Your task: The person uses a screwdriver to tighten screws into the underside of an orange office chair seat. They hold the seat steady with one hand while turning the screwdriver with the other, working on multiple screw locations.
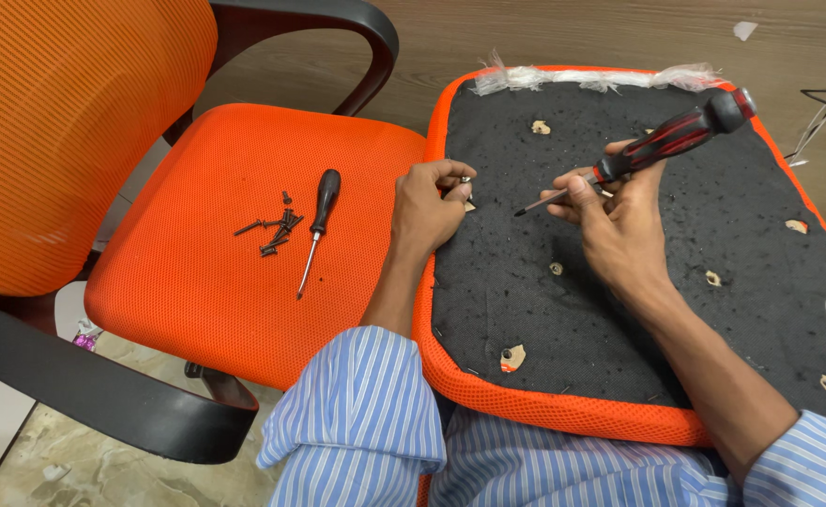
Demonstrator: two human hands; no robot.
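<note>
Fingers of the right hand (619, 221) wrap the red-and-black screwdriver (652, 150), its long axis slanting from handle at upper right to tip at lower left. That tip points toward the left hand (427, 207), which pinches a small screw (466, 180) just beside it on the upturned seat base (713, 282). A spare black screwdriver (317, 225) and loose screws (272, 230) lie well apart on the orange chair seat (197, 282).

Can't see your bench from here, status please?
Left hand pinching a small screw on the seat underside. Right hand gripping red-black screwdriver. Nothing blocking.
</note>
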